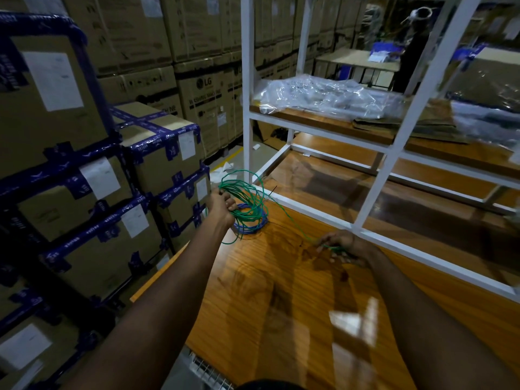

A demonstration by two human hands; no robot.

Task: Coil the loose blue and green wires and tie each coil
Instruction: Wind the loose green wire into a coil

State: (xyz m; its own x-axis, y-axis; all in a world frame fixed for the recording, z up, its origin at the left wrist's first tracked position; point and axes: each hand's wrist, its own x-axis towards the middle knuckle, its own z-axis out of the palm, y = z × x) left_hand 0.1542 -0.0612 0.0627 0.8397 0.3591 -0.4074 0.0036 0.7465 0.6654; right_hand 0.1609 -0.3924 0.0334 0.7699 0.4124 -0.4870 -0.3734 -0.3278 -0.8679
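The fingers of the left hand are curled tight round a bunch of loops of the green wire. The loops stand up from the fist and hang just over the far left corner of the table. One loose green loop droops past the left edge of the table, below the hand.

One long piece of the green wire runs from the loops across the table top to the right hand. The fingers of the right hand are bent and pinch this piece. The right hand is blurry, so how each finger lies cannot be told. It sits low over the table, near the far right side.

The blue wire lies in a round coil flat on the table, at the far left corner, right under the green loops. No hand touches it.

Both bare arms reach out over the shiny brown table.

A white rack stands on the far side of the table. Clear plastic bags lie on a shelf in the rack. To the left of the table, brown boxes with blue tape are stacked high.
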